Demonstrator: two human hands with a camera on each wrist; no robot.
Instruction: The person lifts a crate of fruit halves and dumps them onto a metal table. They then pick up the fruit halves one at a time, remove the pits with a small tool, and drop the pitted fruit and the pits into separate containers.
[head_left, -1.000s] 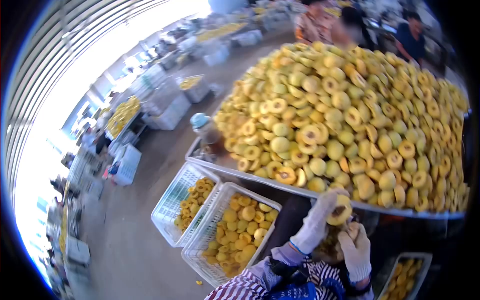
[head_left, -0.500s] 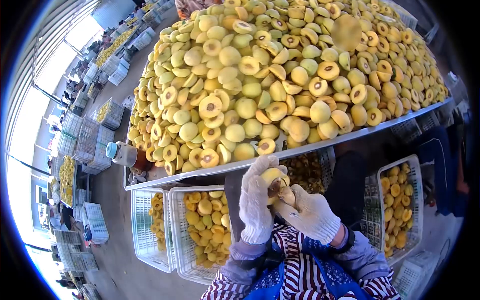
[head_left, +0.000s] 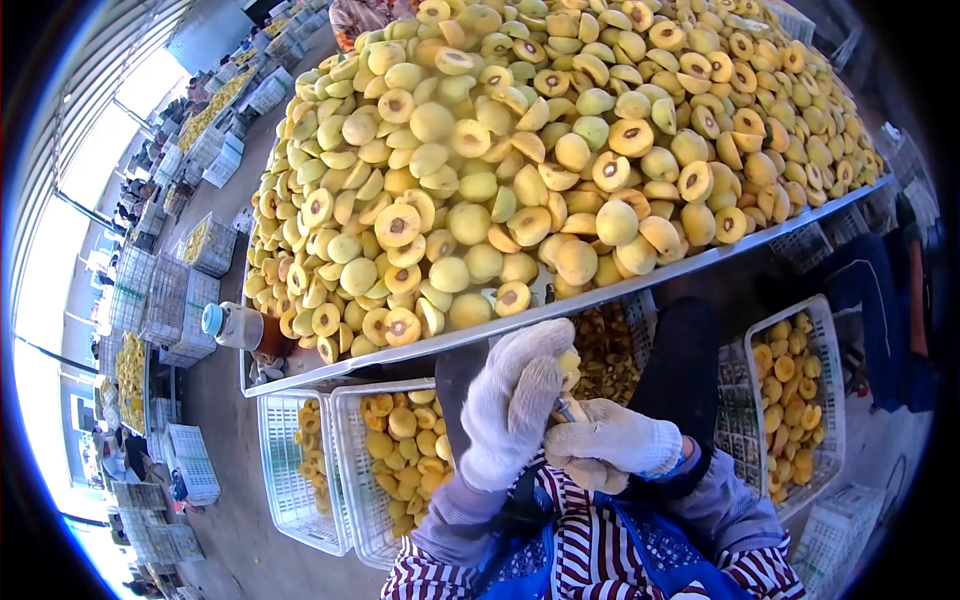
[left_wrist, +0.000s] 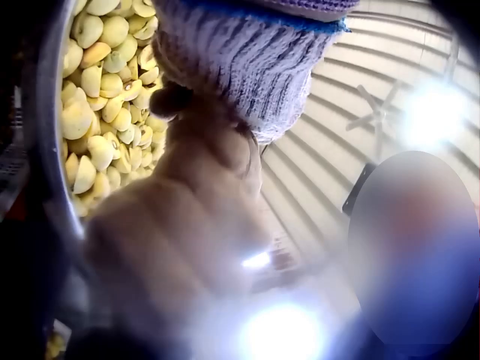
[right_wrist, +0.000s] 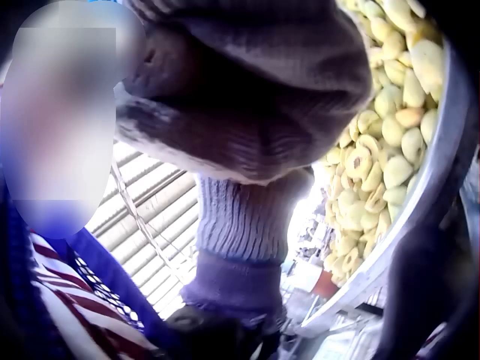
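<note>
My gloved left hand (head_left: 515,400) holds a yellow peach half (head_left: 569,368) over my lap, just in front of the table edge. Most of the fruit is hidden behind its fingers. Close against the fruit from the right, my gloved right hand (head_left: 615,440) grips a small metal tool (head_left: 570,408); only its shiny shaft shows, so I cannot tell its exact kind. A large heap of peach halves (head_left: 470,222), many with the pit side up, rises in front of both hands. In the left wrist view the knitted glove cuff (left_wrist: 232,64) fills the top.
The heap lies on a metal-rimmed table (head_left: 600,312). Below stand a white crate of peaches (head_left: 345,440), another crate (head_left: 290,500) beside it, and a right-hand crate (head_left: 835,390). Dark scraps (head_left: 608,350) lie under the table edge. A blue-capped bottle (head_left: 240,327) stands at the table's left corner.
The head view has swung right and down onto the hands. The peach half, earlier showing its cut face, is now mostly covered by the left fingers. The right hand has shifted slightly lower.
</note>
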